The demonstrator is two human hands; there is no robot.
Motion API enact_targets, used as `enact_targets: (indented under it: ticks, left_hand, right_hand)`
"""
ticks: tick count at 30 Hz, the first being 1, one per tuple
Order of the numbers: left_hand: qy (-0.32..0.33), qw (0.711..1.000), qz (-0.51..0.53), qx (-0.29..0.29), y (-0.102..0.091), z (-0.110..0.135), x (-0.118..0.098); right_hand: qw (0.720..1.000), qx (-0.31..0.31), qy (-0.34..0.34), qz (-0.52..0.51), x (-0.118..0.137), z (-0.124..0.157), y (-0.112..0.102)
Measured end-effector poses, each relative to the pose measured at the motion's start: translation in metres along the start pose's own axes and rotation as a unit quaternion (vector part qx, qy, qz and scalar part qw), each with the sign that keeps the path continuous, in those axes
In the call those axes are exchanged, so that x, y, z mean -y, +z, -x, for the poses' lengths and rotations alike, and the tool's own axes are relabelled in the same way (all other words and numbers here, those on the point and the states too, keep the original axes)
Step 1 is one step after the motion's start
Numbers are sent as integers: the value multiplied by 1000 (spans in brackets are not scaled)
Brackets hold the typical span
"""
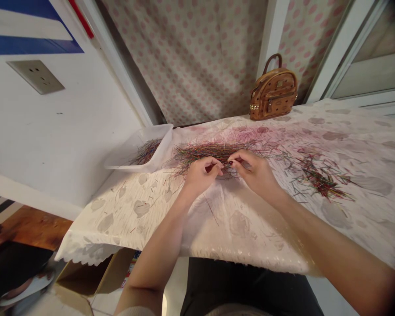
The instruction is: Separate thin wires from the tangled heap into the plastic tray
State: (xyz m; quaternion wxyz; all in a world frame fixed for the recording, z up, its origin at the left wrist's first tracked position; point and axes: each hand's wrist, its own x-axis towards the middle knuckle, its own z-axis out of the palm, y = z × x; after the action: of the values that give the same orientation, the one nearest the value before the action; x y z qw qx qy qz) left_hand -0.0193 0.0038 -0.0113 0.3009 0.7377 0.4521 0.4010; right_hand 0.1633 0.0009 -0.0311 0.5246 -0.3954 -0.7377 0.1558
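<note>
A cloth-covered table stretches ahead, with a brown backpack at 1 o'clock, a plastic tray of strands at 10 o'clock, and a loose heap at 3 o'clock. The wire bundle sits at 12 o'clock, within easy reach. The left hand and right hand pinch narrowly at its near edge, their fingers hiding exactly which strands they hold.

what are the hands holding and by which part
The left hand and right hand pinch at the fingertips into a pile of thin coloured strands; which strands, and where along them, cannot be told.
</note>
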Motion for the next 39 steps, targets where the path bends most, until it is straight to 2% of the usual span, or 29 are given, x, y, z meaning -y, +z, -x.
enact_targets:
  ticks: [10,26,34,39]
  left_hand:
    - [-9,998,66,-3,1,-2,1]
    - [-18,992,121,-41,8,-2,-2]
    - [-7,996,83,-20,7,-1,1]
    - [0,998,68,-6,6,2,-3]
  right_hand:
    - [1000,2,-5,-18,0,-2,-1]
    - [998,3,38,-50,3,-2,1]
    - [988,30,105,-110,1,-3,2]
    - [958,53,168,-226,1,-5,1]
